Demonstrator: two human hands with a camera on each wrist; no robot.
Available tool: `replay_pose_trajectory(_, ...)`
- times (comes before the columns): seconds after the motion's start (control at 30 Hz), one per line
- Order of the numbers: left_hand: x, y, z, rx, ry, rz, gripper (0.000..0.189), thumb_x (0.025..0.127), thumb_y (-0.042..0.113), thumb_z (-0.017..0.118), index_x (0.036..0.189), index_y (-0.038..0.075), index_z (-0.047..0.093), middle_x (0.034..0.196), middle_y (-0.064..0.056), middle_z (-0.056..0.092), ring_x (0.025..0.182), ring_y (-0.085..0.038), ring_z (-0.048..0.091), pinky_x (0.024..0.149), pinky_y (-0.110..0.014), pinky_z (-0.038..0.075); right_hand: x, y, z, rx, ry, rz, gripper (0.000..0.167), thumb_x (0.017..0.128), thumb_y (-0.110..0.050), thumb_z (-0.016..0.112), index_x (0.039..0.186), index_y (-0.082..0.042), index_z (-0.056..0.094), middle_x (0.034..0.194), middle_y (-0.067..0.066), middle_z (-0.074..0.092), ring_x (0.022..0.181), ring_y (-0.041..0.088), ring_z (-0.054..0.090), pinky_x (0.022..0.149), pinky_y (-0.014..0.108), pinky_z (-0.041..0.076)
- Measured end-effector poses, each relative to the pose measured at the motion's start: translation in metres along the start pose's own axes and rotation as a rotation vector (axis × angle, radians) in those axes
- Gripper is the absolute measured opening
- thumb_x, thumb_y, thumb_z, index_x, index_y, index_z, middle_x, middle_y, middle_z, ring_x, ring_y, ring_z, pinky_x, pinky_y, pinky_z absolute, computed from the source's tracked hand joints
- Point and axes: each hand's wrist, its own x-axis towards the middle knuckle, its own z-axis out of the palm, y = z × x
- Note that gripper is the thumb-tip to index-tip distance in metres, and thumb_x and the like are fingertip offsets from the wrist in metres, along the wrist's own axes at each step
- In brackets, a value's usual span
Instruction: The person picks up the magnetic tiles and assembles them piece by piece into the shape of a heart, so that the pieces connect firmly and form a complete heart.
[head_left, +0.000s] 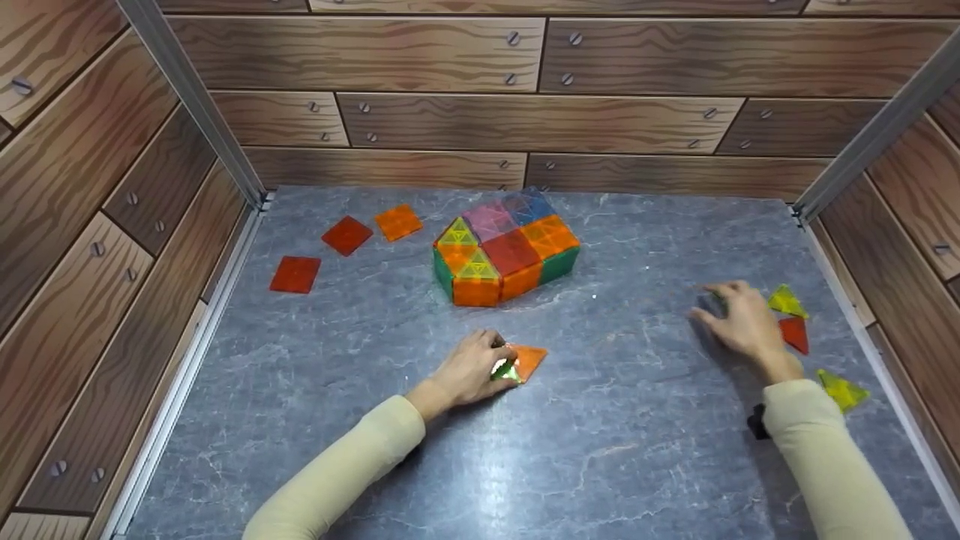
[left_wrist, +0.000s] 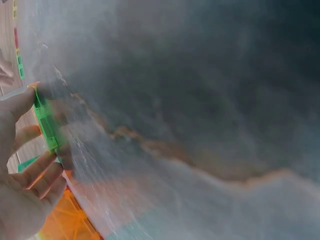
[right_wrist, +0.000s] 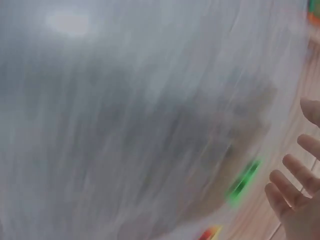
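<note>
My left hand (head_left: 469,367) pinches a green magnetic tile (left_wrist: 46,122) by its ends, between thumb and fingertips, low over the table. An orange triangular tile (head_left: 531,361) shows beside it on the right. On the right side, my right hand (head_left: 742,322) is blurred, its fingers spread and holding nothing; a green tile (right_wrist: 244,181) lies close to them. Near that wrist are a yellow triangle tile (head_left: 787,301), a red tile (head_left: 795,334) and another yellow triangle tile (head_left: 843,391). A many-coloured block of joined tiles (head_left: 514,251) stands past the left hand.
At the back left lie an orange square tile (head_left: 399,223) and two red square tiles, one (head_left: 347,235) behind the other (head_left: 295,274). Wood-patterned walls (head_left: 442,56) with metal corner posts enclose the grey marbled table (head_left: 337,450). Something black (head_left: 757,422) shows beside the right sleeve.
</note>
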Motion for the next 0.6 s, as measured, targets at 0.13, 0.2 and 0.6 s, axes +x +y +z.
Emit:
replay_pose_trajectory(0.13, 0.000, -0.001, 0.001, -0.004, -0.007, -0.002, 0.039, 0.099, 0.046, 0.073, 0.126, 0.019, 0.074, 0.124, -0.012, 0.066, 0.117, -0.029, 0.061, 0.104, -0.044, 0.055, 0.004, 0.024, -0.006, -0.023, -0.051, 0.090, 0.066, 0.101, -0.044, 0.068, 0.145, 0.003, 0.055, 0.142, 0.040, 0.047, 0.123, 0.062, 0.049, 0.098, 0.076, 0.043)
replay_pose_trajectory(0.2, 0.000, -0.001, 0.000, -0.007, -0.006, 0.000, 0.039, 0.098, 0.046, 0.073, 0.126, 0.019, 0.074, 0.124, -0.012, 0.066, 0.117, -0.029, 0.061, 0.104, -0.043, 0.055, 0.006, 0.033, -0.008, -0.042, -0.084, 0.119, 0.071, 0.103, -0.050, 0.063, 0.149, 0.003, 0.051, 0.145, 0.042, 0.042, 0.127, 0.064, 0.046, 0.101, 0.077, 0.041)
replay_pose_trajectory(0.6, 0.001, -0.003, 0.001, -0.003, 0.004, 0.015, 0.039, 0.098, 0.047, 0.073, 0.125, 0.018, 0.075, 0.122, -0.012, 0.067, 0.116, -0.028, 0.061, 0.103, -0.041, 0.055, 0.019, 0.053, -0.018, -0.093, -0.239, 0.106, 0.068, 0.107, -0.047, 0.056, 0.151, 0.004, 0.047, 0.135, 0.046, 0.044, 0.122, 0.065, 0.047, 0.098, 0.079, 0.041)
